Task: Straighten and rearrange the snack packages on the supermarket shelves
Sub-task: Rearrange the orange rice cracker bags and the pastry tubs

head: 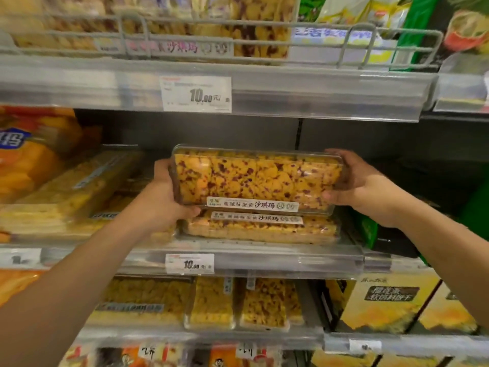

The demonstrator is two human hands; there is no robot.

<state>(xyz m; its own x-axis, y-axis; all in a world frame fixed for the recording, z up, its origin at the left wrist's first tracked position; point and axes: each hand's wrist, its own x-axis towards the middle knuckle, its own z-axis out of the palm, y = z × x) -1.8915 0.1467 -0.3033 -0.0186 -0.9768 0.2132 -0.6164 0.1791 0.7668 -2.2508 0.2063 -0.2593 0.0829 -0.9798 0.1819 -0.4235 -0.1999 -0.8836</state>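
At the shop shelf (264, 256), my left hand (164, 192) and right hand (362, 181) curl round the ends of a stiff, light, slippery box (258, 178) above another box (260, 229), so I hold the ends.

Grey metal supermarket shelves (238, 258) stacked in tiers, each front edge carrying a clear plastic price strip (317, 94). White price tags (196, 94) read 10.00. A grey wire rail (264, 25) lines the top tier; back panel (211, 131) dark and shadowed.
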